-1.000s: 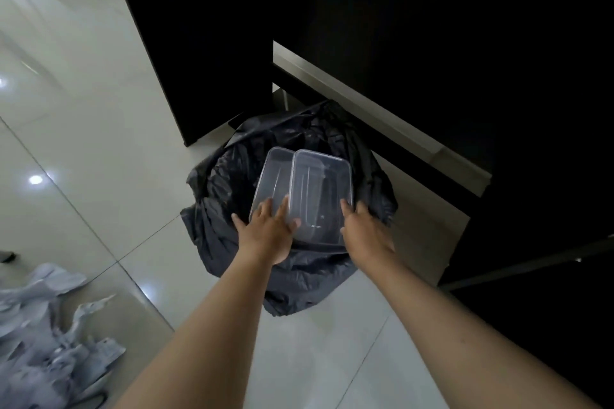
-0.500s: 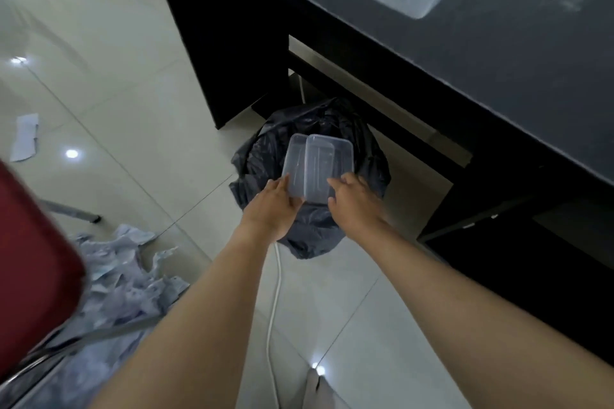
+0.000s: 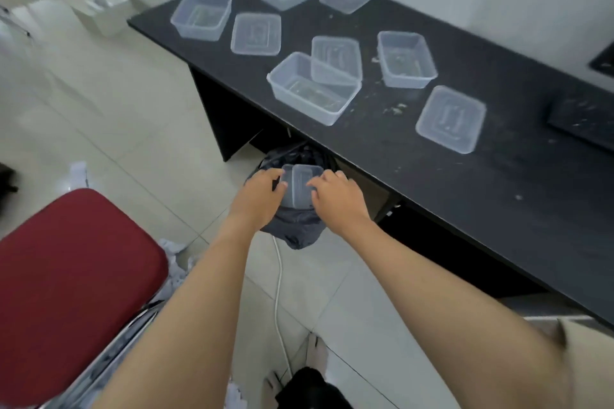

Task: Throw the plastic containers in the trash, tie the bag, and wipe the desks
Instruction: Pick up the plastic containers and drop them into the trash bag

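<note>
Two clear plastic containers (image 3: 299, 183) sit stacked in the mouth of a black trash bag (image 3: 299, 233) on the floor under the edge of a black desk (image 3: 432, 176). My left hand (image 3: 259, 191) grips their left side. My right hand (image 3: 335, 197) has its fingers curled over their right side. Several more clear containers and lids lie on the desk, among them a deep tub (image 3: 312, 90) with a lid leaning in it and a flat lid (image 3: 451, 119). Crumbs (image 3: 395, 108) dot the desk top.
A red chair seat (image 3: 73, 276) stands close at my left, with torn paper (image 3: 172, 262) on the floor beside it. A white cable (image 3: 277, 292) runs over the tiles below the bag. A dark flat item (image 3: 581, 119) lies on the desk's right.
The view has pulled back and up, so the desk top and the chair now show. Both hands stay on the containers at the bag's mouth.
</note>
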